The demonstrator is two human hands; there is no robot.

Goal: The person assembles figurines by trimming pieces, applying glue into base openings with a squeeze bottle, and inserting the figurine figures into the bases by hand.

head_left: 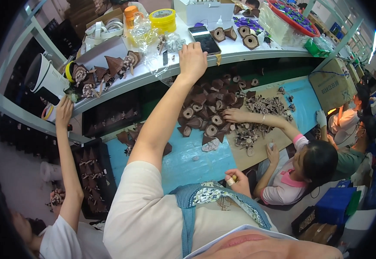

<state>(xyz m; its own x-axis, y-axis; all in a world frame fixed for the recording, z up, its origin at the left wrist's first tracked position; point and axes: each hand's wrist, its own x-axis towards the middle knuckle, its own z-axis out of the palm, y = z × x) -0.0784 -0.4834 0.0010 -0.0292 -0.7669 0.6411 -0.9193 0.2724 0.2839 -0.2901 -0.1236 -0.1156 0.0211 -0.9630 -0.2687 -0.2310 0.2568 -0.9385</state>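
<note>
White shelf (236,46) — phone (206,39) dark, glossy, rectangular; left hand (193,60) at its edge — right hand (240,184) curled, well apart; grips unclear.

At your twelve o'clock, a phone (206,39) lies by your left hand (192,62) on the shelf (244,53), beyond heaped pieces (211,105) on the table (183,172); basin (299,30) at one, carton (331,88) at two, loaded tray (110,183) around ten.

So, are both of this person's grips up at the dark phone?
No, only the left grip is up at the dark phone, while the right grip is down by the apron.
</note>
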